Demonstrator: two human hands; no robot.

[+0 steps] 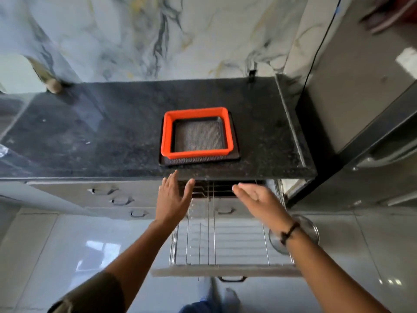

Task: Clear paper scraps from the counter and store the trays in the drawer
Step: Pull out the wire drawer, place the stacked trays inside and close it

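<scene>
On the dark speckled stone tabletop (112, 132), near its front edge, sits an orange tray (196, 132) nested on a larger black tray (200, 159); a grey mesh-patterned floor shows inside the orange rim. A few pale specks (88, 143) lie on the stone left of the trays; too small to tell whether they are paper. Behind the tabletop rises a marble-veined wall (135, 37). A dark glossy appliance (361, 98) stands at the right, its upper part cut off by the frame.

Below the front edge, a drawer (225, 271) with a wire-rack basket stands pulled out over a pale glossy tiled floor (67, 245). Closed drawer fronts with recessed handles (121, 201) sit to the left.

Left hand (172, 197): open, fingers straight, palm turned inward, holding nothing, just below the tabletop edge. Right hand (255, 195): open, fingers extended, empty, above the drawer; a dark band is on its wrist. Both are apart from the trays.

A round metallic object (311, 231) right of the drawer is partly hidden by the right forearm. Top-left corner is blurred; the objects there are unclear.
</scene>
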